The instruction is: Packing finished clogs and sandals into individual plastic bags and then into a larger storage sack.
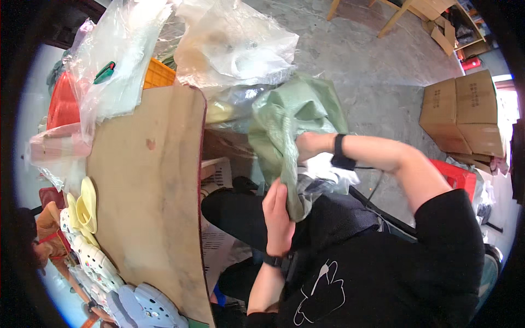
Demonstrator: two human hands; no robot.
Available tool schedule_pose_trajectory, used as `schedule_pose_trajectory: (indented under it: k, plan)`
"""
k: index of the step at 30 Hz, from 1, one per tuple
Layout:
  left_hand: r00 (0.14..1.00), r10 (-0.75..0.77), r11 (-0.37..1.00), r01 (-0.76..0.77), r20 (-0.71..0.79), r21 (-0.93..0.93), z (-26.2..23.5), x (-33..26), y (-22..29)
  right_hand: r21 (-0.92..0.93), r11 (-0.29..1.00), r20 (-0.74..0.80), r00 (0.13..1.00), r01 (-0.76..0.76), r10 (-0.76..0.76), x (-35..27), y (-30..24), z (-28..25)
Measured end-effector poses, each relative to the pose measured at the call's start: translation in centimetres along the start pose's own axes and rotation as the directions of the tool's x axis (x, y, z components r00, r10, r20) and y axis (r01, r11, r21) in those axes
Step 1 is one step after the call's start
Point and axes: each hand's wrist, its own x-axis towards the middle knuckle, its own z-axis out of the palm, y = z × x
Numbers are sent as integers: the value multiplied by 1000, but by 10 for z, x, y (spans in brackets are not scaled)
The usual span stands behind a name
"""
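Observation:
A green woven sack hangs crumpled in front of my lap, its mouth turned toward me. My left hand grips the sack's near edge, fingers wrapped over the fabric. At the opening is my right hand, slightly blurred; its fingers are hidden by the sack's folds, so what they hold does not show. Below the right wrist, white and grey plastic wrapping lies bunched between the sack and my lap.
A brown-topped table stands to my left, with yellow slippers, white clogs and blue clogs along its edge. Clear plastic bags and green-handled scissors lie at its far end. Cardboard boxes stand at right.

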Motion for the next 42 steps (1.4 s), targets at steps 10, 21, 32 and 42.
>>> schedule_pose_trajectory:
  k: [10,21,32,42]
  plan:
    - [907,169,952,-251,-386,-175,-59,12,48,451,886,-211,952,-106,221,26,102,1]
    - [951,307,826,-281,-28,-489,-51,15,48,-658,700,-511,847,-278,-144,88,287,-35]
    - [815,579,802,-567,12,-189,-26,36,92,-774,614,-467,796,-158,-385,-27,-190,-157]
    - [750,610,777,-505,-254,374,-54,72,-16,-799,596,-422,785,-84,-454,-210,-462,-152]
